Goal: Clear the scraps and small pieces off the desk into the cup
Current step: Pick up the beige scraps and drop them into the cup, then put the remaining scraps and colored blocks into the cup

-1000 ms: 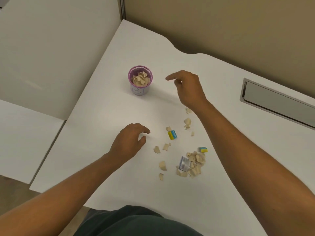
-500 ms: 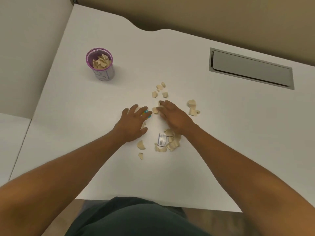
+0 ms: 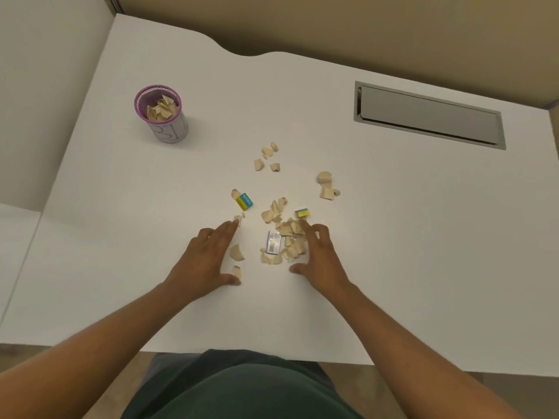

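Beige, torn-looking scraps [image 3: 286,237] are lying scattered around the middle of the white desk [image 3: 393,237], thickest in a pile toward its near edge, with smaller clusters farther back. Among them are sitting a blue-and-yellow block [image 3: 244,201], a smaller blue-and-yellow piece [image 3: 302,212] and a silvery barcoded packet [image 3: 273,242]. The purple-rimmed cup [image 3: 161,113] is standing upright toward the desk's far left corner, well apart from the pile, already holding a heap of similar beige scraps. The left hand [image 3: 205,261] is resting flat with fingers spread wide, holding nothing, just left of the pile. The right hand [image 3: 320,258] is lying open too, empty, fingertips touching the pile's right side.
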`<state>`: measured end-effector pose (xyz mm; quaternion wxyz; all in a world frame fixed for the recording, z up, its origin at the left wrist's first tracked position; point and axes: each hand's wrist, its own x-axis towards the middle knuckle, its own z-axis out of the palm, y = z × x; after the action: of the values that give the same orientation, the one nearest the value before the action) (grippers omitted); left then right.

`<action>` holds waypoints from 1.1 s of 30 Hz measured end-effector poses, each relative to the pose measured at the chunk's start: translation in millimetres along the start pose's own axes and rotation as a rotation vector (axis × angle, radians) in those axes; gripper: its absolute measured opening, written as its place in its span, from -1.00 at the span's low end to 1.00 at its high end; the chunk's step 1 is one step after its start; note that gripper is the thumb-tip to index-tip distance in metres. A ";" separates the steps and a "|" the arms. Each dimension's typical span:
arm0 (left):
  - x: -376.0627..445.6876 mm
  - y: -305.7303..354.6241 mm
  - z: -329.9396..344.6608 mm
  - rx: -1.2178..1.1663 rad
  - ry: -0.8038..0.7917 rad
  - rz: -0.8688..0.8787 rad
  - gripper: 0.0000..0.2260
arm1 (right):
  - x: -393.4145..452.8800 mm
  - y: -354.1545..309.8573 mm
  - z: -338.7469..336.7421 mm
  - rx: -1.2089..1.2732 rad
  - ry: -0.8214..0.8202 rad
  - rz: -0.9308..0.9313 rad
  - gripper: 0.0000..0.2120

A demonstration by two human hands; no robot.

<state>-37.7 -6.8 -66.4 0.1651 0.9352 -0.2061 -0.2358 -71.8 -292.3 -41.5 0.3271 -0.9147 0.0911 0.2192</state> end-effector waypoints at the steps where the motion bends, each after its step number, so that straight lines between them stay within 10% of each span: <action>1: 2.1 4.4 1.3 -0.018 0.000 -0.006 0.17 | 6.0 -6.8 3.3 0.022 0.009 -0.022 0.03; 8: 40.3 25.8 -10.6 -0.124 0.108 0.012 -0.24 | 48.1 -37.0 0.8 -0.217 0.062 -0.137 -0.06; 15: 48.5 12.6 -10.7 0.132 0.009 0.109 -0.07 | 61.5 -41.8 -1.9 -0.607 -0.077 -0.257 -0.13; 22: 44.7 20.7 0.2 0.198 0.156 0.204 -0.62 | 50.7 -47.2 17.6 -0.538 0.038 -0.237 -0.66; 33: 62.3 14.1 -19.6 0.175 0.042 0.100 -0.73 | 62.6 -53.8 18.0 -0.382 0.103 -0.173 -0.84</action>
<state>18.0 -43.6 -67.6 0.0986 0.9393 -0.2689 -0.1888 -5.7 -240.9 -52.7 0.1601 -0.9745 -0.0143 0.1568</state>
